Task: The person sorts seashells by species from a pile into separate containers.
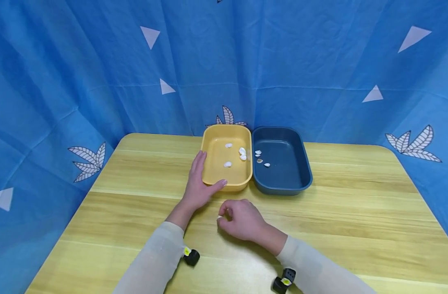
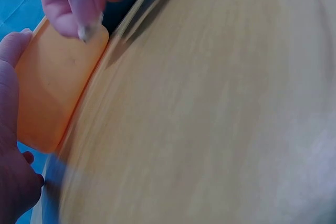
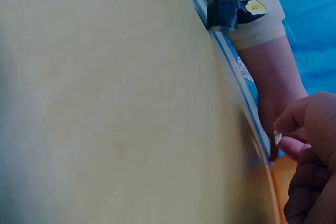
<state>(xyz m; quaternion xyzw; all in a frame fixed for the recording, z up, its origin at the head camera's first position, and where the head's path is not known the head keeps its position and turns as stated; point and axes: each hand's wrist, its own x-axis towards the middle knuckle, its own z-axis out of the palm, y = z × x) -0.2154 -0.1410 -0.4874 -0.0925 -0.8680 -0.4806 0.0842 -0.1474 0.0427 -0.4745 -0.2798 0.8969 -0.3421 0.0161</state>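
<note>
My left hand lies against the near left corner of a yellow plastic bin. Its fingers stretch along the left wall, and the thumb touches the front rim. Just in front of that bin, my right hand pinches a small white shell between thumb and fingertips, above the wooden table. Several white shells are spread over the yellow bin's floor. A dark blue bin stands right beside it, with several smaller shells near its left wall.
Both bins stand toward the back of the wooden table. Behind the table hangs a blue curtain with white triangles and leaf prints. A small black device sits at the left sleeve, and others at the right sleeve.
</note>
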